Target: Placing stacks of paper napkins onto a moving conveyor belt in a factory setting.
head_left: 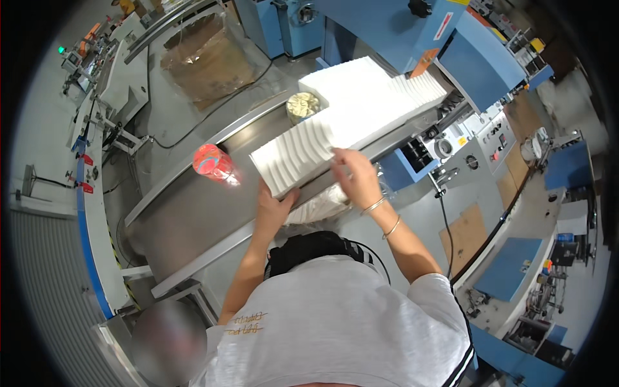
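Factory floor with blue machines point(400, 29) surrounds a long steel conveyor table point(187, 213), seen from the head camera. On it lies a row of white folded paper stacks point(342, 116) running out from the machine. At the near end of the row, the left hand point(274, 206) presses open-palmed against the end stack, fingers spread, closed on nothing. The right hand point(358, 177), bracelets at the wrist, rests flat on the row's front edge, fingers extended. A red-lidded jar point(213, 162) and a roll of tape point(302, 105) stand beside the stacks. A wrapped cardboard box point(209, 58) sits beyond.
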Demonstrator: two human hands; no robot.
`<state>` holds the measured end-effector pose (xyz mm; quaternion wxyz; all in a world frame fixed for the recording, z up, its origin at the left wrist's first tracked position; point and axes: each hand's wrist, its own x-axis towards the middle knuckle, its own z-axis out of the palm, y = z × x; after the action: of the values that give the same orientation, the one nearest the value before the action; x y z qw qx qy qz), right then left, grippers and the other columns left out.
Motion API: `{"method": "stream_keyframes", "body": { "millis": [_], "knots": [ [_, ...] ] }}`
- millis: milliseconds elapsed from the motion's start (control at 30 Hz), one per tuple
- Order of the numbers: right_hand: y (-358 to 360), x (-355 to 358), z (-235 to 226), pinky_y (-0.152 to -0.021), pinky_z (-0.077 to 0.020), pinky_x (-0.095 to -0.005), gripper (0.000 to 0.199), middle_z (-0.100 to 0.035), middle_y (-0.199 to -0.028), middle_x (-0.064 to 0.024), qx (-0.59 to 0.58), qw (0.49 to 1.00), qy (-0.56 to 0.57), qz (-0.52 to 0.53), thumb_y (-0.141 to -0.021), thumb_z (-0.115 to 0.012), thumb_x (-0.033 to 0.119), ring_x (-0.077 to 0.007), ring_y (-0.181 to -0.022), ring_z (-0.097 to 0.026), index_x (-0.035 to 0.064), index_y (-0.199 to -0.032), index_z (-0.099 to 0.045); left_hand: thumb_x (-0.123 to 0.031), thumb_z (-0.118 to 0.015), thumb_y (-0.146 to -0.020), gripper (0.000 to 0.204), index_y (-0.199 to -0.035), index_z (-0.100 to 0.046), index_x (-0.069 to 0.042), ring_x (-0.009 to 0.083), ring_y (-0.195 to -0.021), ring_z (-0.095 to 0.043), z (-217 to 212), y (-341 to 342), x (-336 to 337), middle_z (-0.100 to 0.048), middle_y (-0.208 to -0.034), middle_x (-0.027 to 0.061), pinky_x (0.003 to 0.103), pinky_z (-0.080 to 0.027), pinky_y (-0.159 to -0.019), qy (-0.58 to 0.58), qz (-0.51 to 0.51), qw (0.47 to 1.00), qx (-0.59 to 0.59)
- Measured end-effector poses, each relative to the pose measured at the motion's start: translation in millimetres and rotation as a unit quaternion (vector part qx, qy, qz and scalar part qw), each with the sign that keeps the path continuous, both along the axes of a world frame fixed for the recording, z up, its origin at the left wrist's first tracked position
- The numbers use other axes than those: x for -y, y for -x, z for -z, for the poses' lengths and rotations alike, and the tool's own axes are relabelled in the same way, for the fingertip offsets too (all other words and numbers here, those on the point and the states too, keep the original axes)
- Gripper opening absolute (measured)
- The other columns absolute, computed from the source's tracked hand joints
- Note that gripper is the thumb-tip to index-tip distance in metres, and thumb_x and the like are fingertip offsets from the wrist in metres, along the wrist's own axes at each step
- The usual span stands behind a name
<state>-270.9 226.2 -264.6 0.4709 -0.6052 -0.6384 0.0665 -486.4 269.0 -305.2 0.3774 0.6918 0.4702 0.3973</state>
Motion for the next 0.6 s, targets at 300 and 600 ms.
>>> {"method": "stream_keyframes", "body": {
  "millis": [300, 600],
  "knots": [
    [-137, -12, 51, -0.065, -0.0489, -0.0279, 0.027, -0.064, -0.091, -0.0105, -0.148, 0.966, 0.059, 0.202, -0.083, -0.066, 0.017, -0.0149, -0.068, -0.059, 0.002, -0.106, -0.062, -0.021, -0.078, -0.073, 0.07, -0.128, -0.042, 0.002, 0.0312, -0.105, -0.056, 13, -1, -4, -0.056, -0.115, 0.0206, 0.037, -0.044, -0.089, 0.027, -0.03, 0.999, -0.033],
    [-193, -41, 54, -0.074, -0.0502, -0.035, 0.055, -0.057, -0.115, -0.0202, -0.074, 0.969, 0.022, 0.233, -0.079, -0.063, 0.01, -0.023, -0.079, -0.061, -0.0017, -0.13, -0.044, -0.015, -0.078, -0.07, 0.086, -0.139, -0.029, 0.001, 0.0315, -0.115, -0.051, 13, -6, 1, -0.05, -0.126, 0.0215, 0.038, -0.041, -0.095, -0.012, -0.087, 0.995, -0.05]
  ]
}}
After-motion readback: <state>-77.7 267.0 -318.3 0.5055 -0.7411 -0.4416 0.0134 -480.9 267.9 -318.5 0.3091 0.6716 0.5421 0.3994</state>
